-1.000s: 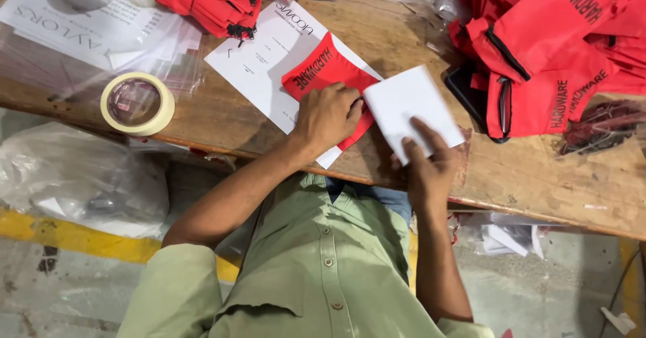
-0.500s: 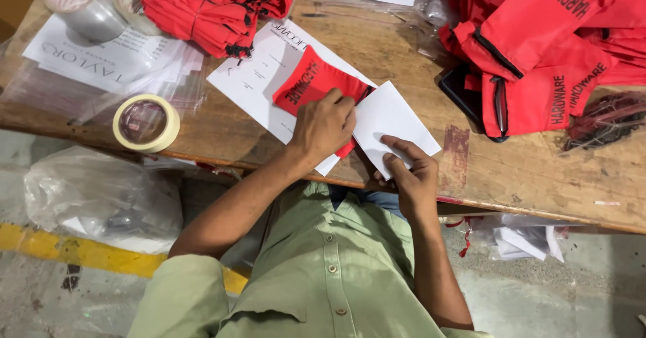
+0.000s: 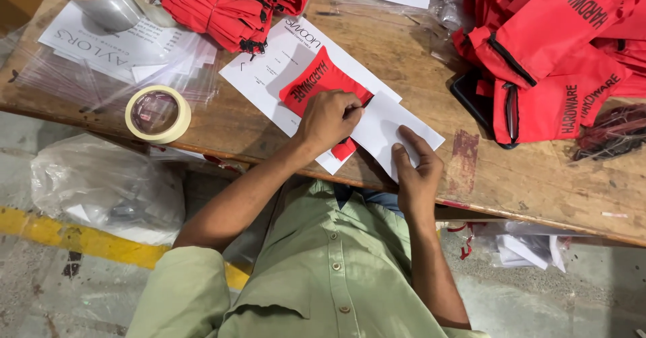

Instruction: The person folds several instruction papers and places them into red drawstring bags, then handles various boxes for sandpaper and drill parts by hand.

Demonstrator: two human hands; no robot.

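— Wooden workbench (image 3: 538,176), scratched and brown. What is closest to the person?

— Both hands, at the near edge. Right hand (image 3: 417,173) presses flat on a white paper sheet (image 3: 390,128), fingers spread, gripping nothing.

— And the other hand?

— Left hand (image 3: 328,118) is curled and resting on a small red fabric pouch (image 3: 315,82). Whether it pinches anything, I cannot tell.

— How do they lie?

— The pouch sits just left of the white sheet, touching it, and slants away from the left hand, which is nearer to it.

— Farther back?

— A heap of red fabric bags (image 3: 558,48), beyond the sheet.
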